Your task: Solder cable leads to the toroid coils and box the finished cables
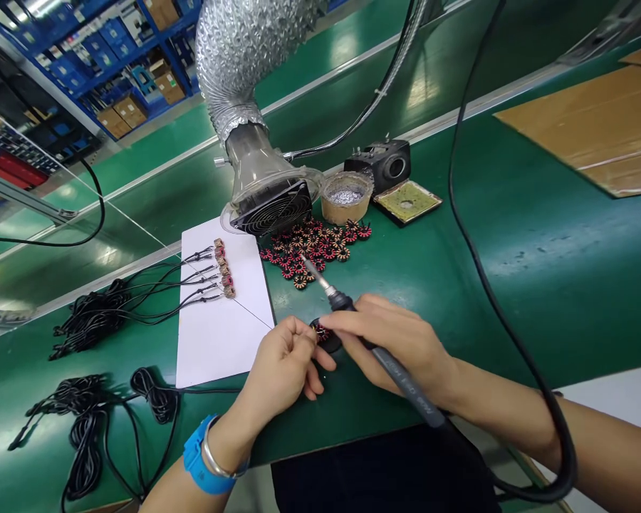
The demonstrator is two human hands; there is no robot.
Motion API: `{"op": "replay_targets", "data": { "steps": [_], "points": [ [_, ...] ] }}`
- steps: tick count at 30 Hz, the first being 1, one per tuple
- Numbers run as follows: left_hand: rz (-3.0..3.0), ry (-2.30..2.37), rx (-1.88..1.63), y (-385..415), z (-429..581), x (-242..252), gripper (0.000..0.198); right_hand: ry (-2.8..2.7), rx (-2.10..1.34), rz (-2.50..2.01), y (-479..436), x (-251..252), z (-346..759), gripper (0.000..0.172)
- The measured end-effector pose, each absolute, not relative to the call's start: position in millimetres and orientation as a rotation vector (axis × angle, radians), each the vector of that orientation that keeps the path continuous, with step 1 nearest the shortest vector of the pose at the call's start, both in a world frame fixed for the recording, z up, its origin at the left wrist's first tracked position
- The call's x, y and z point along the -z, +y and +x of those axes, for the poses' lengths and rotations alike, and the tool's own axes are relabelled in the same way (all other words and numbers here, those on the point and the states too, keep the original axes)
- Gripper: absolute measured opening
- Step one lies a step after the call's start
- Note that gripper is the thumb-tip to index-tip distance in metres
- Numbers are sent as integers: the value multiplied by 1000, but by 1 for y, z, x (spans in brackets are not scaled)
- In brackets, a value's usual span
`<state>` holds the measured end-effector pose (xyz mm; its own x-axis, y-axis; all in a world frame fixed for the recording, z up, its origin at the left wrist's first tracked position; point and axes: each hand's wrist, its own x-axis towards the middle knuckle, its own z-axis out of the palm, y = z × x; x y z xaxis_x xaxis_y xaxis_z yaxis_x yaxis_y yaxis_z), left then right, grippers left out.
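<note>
My right hand (400, 342) grips a soldering iron (406, 388) like a pen, its metal tip (315, 271) pointing up and away, over the near edge of the coil pile. Its fingertips come close to a small ring-shaped coil (320, 330) on a round black holder (330, 340). Just left of that coil, my left hand (288, 363) is closed in a pinch. A thin wire (252, 312) runs across the white sheet into it; the fingers hide its end. Beyond the hands lies a pile of red, tan and black wound ring coils (320, 246).
A fume extractor (272, 206) hangs over the pile. Behind stand a solder pot (346, 198), an iron stand (387, 164) and a sponge tray (409, 201). Coils with cables (224, 269) lie on a white sheet (214, 349). Cable bundles (93, 313) lie left; cardboard (587, 121) lies right.
</note>
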<state>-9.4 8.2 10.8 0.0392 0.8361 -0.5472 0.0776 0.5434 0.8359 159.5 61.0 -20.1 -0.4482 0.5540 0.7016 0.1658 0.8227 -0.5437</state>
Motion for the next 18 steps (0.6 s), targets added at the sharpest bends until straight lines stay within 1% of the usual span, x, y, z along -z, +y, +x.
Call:
{"op": "replay_targets", "data": {
  "steps": [5, 14, 18],
  "points": [
    [844, 1491, -757, 10, -2, -5, 22, -1827, -668, -685, 57, 8, 183, 40],
    [910, 1572, -779, 10, 4, -5, 19, -1699, -879, -775, 49, 15, 204, 20],
    [942, 1607, -774, 9, 6, -5, 18, -1701, -908, -765, 49, 16, 204, 17]
  ]
}}
